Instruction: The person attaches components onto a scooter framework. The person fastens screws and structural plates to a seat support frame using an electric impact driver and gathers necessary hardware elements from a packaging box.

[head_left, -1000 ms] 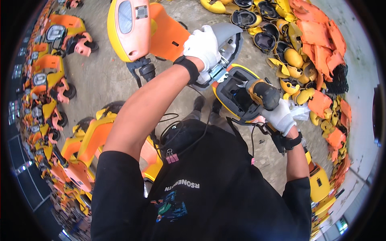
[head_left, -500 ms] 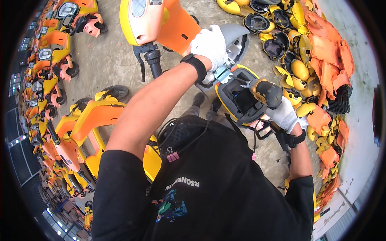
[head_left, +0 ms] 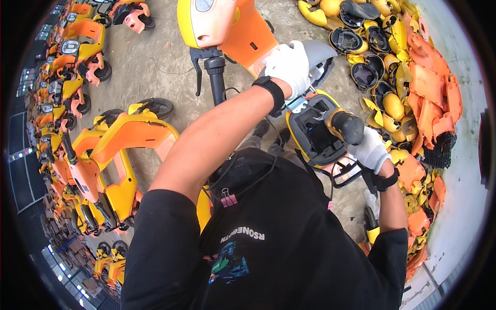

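Holding a power screwdriver [head_left: 343, 124] in a closed fist, the right hand [head_left: 368, 150] aims it into the scooter's open yellow-rimmed compartment [head_left: 315, 137]. The left hand [head_left: 289, 66] grips the raised grey seat [head_left: 323, 57] above it. Disassembly looks midway: compartment exposed, housing still attached.

A scooter [head_left: 232, 31] stands at upper centre; its open compartment [head_left: 315, 137] lies right of centre. Parked scooters [head_left: 108, 150] fill the left, loose shell parts [head_left: 413, 77] the right edge.
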`<state>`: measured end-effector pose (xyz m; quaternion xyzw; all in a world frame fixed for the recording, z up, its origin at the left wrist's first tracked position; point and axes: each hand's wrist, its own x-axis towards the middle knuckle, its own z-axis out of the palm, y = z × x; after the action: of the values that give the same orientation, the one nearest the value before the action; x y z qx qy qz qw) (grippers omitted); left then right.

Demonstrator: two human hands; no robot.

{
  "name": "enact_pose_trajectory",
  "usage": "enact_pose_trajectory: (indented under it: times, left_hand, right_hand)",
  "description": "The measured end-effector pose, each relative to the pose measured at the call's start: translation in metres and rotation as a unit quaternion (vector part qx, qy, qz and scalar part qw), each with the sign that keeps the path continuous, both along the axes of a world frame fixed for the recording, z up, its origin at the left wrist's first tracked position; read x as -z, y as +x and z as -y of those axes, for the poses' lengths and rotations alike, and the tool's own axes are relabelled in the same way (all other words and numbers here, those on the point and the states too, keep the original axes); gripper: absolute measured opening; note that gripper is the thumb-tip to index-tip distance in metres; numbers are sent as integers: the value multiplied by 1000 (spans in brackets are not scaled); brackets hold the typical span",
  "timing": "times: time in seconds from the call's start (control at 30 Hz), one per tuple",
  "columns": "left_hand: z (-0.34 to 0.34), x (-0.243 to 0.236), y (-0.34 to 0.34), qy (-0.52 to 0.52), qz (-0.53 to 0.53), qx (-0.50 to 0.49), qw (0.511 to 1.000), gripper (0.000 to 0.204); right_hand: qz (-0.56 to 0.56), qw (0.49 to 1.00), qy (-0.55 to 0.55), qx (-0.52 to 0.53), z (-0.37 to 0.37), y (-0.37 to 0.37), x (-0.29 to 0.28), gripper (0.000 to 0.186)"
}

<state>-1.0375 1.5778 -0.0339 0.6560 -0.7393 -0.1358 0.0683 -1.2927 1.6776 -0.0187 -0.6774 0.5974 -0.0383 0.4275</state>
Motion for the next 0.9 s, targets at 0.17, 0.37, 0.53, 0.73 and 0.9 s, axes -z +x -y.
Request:
enact_pose_trajectory:
  times: [0.17, 0.37, 0.53, 0.73, 0.9]
  left_hand:
    - [0, 2, 0, 2, -18, -1, 1000, 50]
    - [-1, 0, -1, -25, 8, 8, 1000, 50]
    - [1, -8, 0, -26, 2, 7, 1000, 49]
    - [1, -7, 0, -33, 2, 15, 999, 49]
    - [2, -7, -2, -41, -4, 13, 999, 50]
  right_hand:
    - [24, 999, 4, -29, 22, -2, 3, 32]
    - [55, 991, 99, 68, 43, 1, 1, 28]
    - [48, 999, 2, -15, 48, -3, 14, 29]
    - [-49, 983, -34, -174, 58, 6, -14, 29]
    - [-105, 953, -59, -278, 61, -5, -16, 36]
